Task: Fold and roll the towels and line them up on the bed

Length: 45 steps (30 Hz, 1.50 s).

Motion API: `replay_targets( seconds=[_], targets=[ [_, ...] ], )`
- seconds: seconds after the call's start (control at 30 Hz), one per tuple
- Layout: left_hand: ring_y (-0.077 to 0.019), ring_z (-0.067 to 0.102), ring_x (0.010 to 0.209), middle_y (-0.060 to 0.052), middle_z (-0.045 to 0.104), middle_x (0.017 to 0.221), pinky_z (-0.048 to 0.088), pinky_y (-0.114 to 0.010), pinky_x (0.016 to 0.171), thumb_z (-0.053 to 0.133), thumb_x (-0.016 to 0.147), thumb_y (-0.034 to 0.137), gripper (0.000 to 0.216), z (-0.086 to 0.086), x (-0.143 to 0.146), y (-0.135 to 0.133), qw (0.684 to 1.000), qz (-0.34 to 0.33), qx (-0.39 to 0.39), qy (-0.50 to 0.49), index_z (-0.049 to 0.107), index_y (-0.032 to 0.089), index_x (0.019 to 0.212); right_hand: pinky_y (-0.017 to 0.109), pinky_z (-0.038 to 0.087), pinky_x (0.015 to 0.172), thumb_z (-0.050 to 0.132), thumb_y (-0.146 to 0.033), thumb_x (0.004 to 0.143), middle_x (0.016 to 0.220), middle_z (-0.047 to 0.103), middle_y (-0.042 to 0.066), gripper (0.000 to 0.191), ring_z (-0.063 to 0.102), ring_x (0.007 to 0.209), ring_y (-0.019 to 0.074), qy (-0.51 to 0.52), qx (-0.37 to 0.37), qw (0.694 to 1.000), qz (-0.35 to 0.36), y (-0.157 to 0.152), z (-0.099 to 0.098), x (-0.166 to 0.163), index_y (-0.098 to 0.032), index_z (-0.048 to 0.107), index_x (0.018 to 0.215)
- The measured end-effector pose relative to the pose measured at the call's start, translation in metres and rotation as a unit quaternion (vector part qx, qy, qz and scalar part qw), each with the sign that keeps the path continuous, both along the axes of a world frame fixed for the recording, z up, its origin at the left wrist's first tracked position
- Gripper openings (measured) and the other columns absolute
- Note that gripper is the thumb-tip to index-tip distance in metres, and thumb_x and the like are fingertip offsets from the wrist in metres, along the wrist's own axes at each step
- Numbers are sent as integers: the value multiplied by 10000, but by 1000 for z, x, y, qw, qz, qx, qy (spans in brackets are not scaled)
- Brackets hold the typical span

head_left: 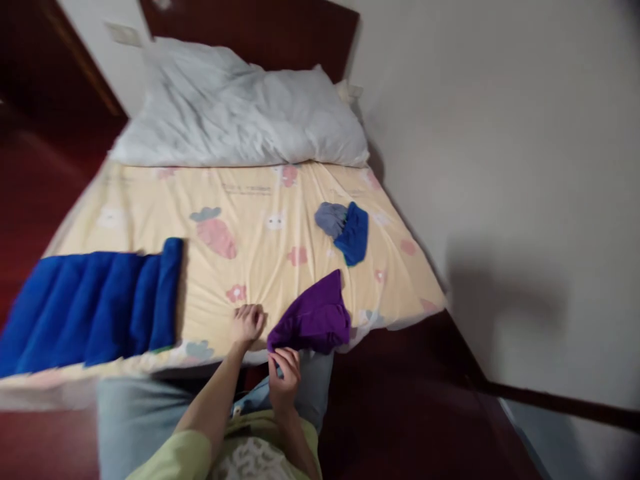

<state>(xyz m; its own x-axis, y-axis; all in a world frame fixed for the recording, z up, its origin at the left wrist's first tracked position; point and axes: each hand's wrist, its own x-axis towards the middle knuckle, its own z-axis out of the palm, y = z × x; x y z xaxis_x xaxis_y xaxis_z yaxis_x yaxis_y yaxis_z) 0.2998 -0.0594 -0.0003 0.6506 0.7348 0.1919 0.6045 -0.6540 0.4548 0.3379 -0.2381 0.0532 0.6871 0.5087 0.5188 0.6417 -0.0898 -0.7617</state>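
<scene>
A purple piece of cloth (315,319), tapering toward me and wider at its right end, lies at the front edge of the bed. The fingertips of my right hand (284,375) pinch its near left corner. Just left of the cloth, my left hand (248,325) rests on the patterned yellow sheet (260,250) with its fingers curled in and nothing visible in them. Beyond the purple cloth are a small grey cloth (331,219) and a small blue cloth (354,235), touching each other. What kind of item the purple cloth is, I cannot tell.
On the left part of the bed lies a large blue cloth (100,307) in several ridges. White bedding (240,113) is heaped at the head, before a dark wooden headboard (250,27). A pale wall (500,167) runs along the right. My knees are against the bed's front.
</scene>
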Motion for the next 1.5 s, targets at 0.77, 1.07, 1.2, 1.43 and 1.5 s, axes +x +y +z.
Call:
replay_targets(
  seconds=[0.77,1.07,1.2,1.43,1.5],
  targets=[
    [-209,700,995,-96,720,1136,593,-357,905,593,969,327,288,54,-216,-127,927,26,-301,-222,653,202,1222,351,627,764,674,-477,928,941,765,133,381,739,805,223,166,-93,980,62,-15,34,-40,-144,802,1062],
    [-257,640,1221,-141,684,1258,537,-430,1091,579,1010,319,329,74,-188,-116,917,-25,-234,-322,672,203,1304,336,611,877,566,-270,1038,993,809,90,283,760,872,206,13,-148,957,249,-11,52,-93,-216,821,1147],
    [-239,662,1091,-132,702,1147,560,-389,998,570,1034,398,348,72,-193,-121,915,-17,-244,-321,692,194,1289,328,579,831,587,-269,1035,949,795,83,254,725,830,201,-7,-149,959,242,-14,52,-99,-212,820,1119],
    [-210,647,966,-106,673,1040,547,-337,906,500,1054,373,339,81,-197,-123,912,-45,-280,-296,721,185,1230,386,492,903,642,-265,981,978,639,85,147,566,949,235,-77,-212,950,217,-17,66,-96,-234,783,1009],
    [-207,642,965,-102,661,1038,544,-331,907,500,1045,323,301,82,-198,-123,917,-52,-275,-286,744,186,1156,410,467,964,681,-247,947,1070,628,90,65,554,1037,247,-87,-222,944,227,-19,69,-93,-230,741,966]
  ],
)
